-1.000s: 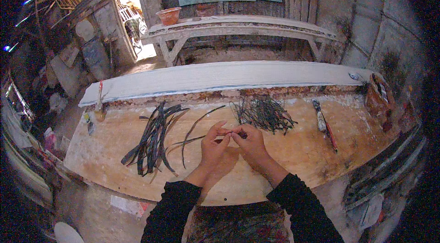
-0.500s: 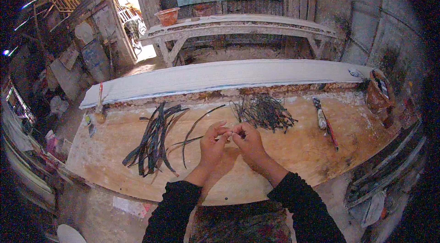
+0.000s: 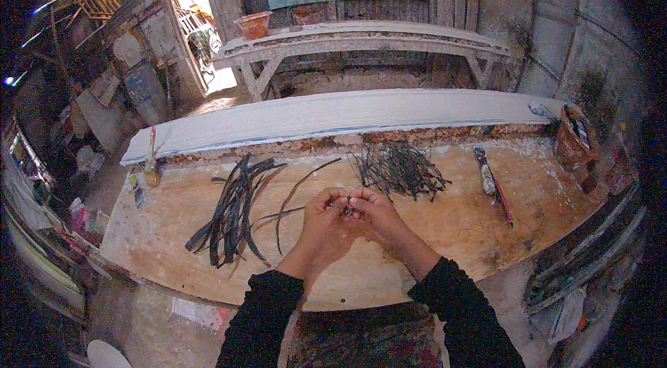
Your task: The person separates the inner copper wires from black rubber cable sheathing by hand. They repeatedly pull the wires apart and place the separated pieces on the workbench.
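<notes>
My left hand and my right hand meet over the middle of the wooden board, fingertips pinched close together. Between them is a small bit of a thin dark strip, mostly covered by the fingers. A dark strip end shows on the left side of my left hand and crosses a longer curved strip lying on the board. Farther left lies a loose bundle of flat black strips. Just beyond my right hand spreads a pile of thin, tangled dark strands.
The wooden board backs onto a long whitish slab. On the right lie a pale-handled tool and a red pencil-like stick. A brown container stands at the right corner, a brush at the left. Behind is a bench with an orange pot.
Both hands have drawn closer together, and the fingers have curled in more tightly around the strip. The left forearm has shifted slightly left. The bundle and the pile lie as before.
</notes>
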Demonstrator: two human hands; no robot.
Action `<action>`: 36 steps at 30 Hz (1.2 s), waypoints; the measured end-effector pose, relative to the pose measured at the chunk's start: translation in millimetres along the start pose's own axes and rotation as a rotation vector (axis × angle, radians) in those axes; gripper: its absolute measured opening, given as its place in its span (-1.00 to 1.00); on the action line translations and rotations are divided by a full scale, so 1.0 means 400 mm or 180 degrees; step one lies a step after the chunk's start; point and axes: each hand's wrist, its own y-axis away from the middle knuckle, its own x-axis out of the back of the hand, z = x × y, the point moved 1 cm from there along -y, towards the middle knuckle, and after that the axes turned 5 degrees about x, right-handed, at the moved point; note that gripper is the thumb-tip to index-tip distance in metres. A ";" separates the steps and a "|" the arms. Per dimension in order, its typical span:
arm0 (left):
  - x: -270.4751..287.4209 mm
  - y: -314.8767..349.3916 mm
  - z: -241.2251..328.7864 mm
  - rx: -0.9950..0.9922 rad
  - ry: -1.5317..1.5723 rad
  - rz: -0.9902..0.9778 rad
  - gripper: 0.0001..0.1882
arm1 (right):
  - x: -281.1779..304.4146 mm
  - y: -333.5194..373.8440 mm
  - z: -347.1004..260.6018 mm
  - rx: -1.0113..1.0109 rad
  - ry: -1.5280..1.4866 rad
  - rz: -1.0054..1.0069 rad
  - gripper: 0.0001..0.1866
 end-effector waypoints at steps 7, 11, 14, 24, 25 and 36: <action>0.032 -0.015 -0.008 -0.1322 -0.1746 0.0179 -0.89 | 0.033 -0.012 0.021 0.0204 -0.0140 0.0163 -0.89; 0.033 -0.020 -0.027 -0.1344 -0.2057 0.0506 -0.84 | 0.036 -0.016 0.021 0.0478 0.0177 0.0120 -0.88; 0.026 -0.012 0.002 -0.1391 -0.1927 0.0474 -0.84 | 0.025 -0.009 0.018 0.0346 0.0694 0.0397 -0.86; 0.018 -0.010 0.012 -0.0704 -0.1849 0.0485 -0.88 | 0.035 -0.011 0.022 0.0482 0.0709 0.0261 -0.89; 0.022 -0.010 0.008 -0.0557 -0.1559 0.0436 -0.88 | 0.030 -0.007 0.016 0.0475 0.0849 0.0266 -0.90; -0.036 0.020 0.038 0.0391 0.0058 0.0132 -0.87 | 0.006 0.002 0.019 0.0902 0.1340 0.0577 -0.90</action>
